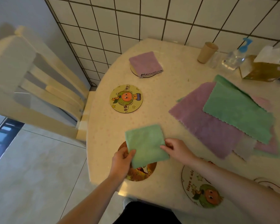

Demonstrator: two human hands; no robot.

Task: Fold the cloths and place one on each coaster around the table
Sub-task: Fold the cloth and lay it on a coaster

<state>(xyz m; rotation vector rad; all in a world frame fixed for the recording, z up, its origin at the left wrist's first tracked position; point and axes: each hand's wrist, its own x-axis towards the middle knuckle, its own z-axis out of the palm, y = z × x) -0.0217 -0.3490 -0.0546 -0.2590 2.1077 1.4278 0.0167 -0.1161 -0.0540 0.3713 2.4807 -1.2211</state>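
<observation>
A folded green cloth (145,143) lies over a brown round coaster (142,172) near the table's front edge. My left hand (120,160) pinches its near left corner. My right hand (176,149) pinches its right edge. A folded purple cloth (145,63) sits on a coaster (134,72) at the back. A bare yellow coaster (126,98) with a cartoon figure lies between them. Another printed coaster (189,178) lies under my right forearm. A pile of unfolded cloths, green (238,109) on purple (205,125), is spread at the right.
The round table (176,88) stands against a tiled wall. A paper cup (206,52), a spray bottle (236,57) and a tissue box (263,68) stand at the back right. A wooden chair (39,88) is at the left. Part of one more coaster (271,185) shows at the right.
</observation>
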